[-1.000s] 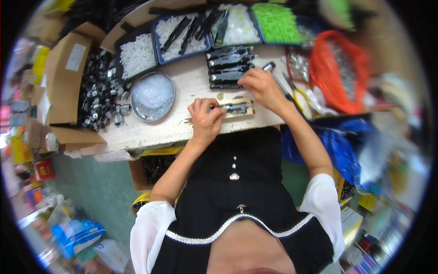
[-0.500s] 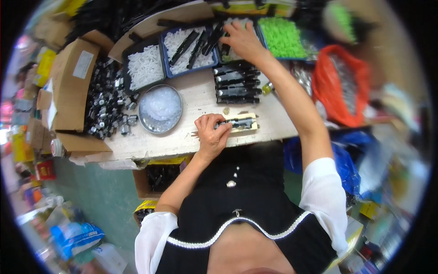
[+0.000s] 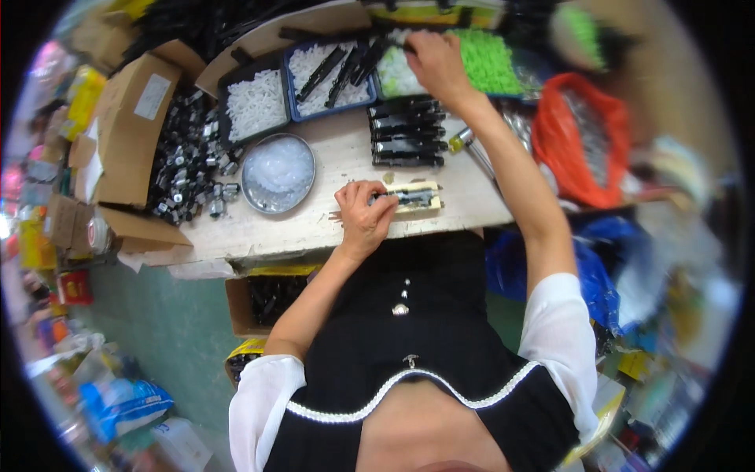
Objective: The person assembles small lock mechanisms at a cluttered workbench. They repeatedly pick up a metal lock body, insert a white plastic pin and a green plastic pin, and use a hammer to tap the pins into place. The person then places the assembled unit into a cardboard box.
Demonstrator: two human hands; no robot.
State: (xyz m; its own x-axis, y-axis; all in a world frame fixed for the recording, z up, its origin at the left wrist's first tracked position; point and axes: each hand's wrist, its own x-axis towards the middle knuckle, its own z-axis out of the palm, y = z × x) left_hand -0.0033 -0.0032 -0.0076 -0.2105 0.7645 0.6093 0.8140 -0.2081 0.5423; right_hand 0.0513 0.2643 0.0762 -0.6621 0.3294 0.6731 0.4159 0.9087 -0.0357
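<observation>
At frame centre, near the desk [image 3: 314,228] front edge, the small jig [image 3: 415,197] is pinched by the left hand [image 3: 363,220]. Upper centre, the right hand [image 3: 434,63] is closed on a black part [image 3: 393,44] over crowded trays [image 3: 330,75].

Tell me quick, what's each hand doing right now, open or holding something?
Left hand: closed, fingers pinching the dark part on the small pale wooden block.
Right hand: curled at the tray of white plastic pieces; whether it grips anything cannot be told.

Pale worn workbench [image 3: 346,153] carries: round metal dish [image 3: 278,173] of clear parts, blue trays [image 3: 330,79], stack of black parts [image 3: 406,134], small wooden jig [image 3: 414,197], cardboard box [image 3: 130,130].
</observation>
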